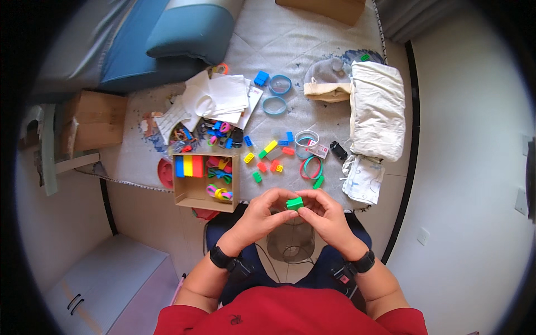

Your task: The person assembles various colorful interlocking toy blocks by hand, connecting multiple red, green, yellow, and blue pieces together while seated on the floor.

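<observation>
Between my two hands, just in front of the bed's near edge, is a green building brick (295,204). My left hand (268,209) pinches it from the left with thumb and fingers. My right hand (324,212) grips its right side the same way. Whether it is one brick or several pressed together, I cannot tell. Beyond my hands lie loose bricks: a yellow one (249,158), a green one (257,177), another green one (318,182) and several red and blue ones. A joined yellow-and-green pair (268,149) lies among them.
Left of my hands stands a cardboard box (195,201) with sorted coloured blocks and bundles. Wristbands (311,167), a black toy car (338,150), white papers (226,95) and a cream cloth bundle (377,109) lie on the quilted bed cover (312,47).
</observation>
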The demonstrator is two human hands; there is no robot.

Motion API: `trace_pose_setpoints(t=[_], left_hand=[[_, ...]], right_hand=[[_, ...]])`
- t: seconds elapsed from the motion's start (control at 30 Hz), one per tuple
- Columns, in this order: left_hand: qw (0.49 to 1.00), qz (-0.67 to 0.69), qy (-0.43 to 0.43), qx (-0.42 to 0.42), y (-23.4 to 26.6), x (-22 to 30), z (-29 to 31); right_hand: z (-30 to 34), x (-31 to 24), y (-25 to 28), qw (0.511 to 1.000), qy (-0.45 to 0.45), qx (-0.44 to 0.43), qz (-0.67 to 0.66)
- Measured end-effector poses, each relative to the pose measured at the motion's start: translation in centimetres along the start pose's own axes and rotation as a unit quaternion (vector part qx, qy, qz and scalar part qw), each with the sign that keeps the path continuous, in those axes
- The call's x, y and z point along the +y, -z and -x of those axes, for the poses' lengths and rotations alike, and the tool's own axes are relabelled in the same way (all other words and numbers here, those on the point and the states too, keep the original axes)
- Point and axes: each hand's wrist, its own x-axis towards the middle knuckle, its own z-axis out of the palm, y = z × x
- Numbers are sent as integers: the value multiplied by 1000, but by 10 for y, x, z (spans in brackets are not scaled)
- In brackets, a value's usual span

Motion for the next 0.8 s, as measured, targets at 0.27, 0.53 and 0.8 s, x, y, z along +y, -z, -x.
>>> trace_pose_setpoints(t=[0.27, 0.53, 0.8], left_hand=[[993, -83, -81, 6, -1, -94, -77], [993, -1, -107, 52, -3, -160, -96], [957, -7, -280, 78, -23, -197, -87]], right_hand=[[-62, 90, 48, 998, 7, -20, -51], [-98, 153, 55, 994, 99, -26, -31], [-79, 174, 51, 980, 198, -20, 22]])
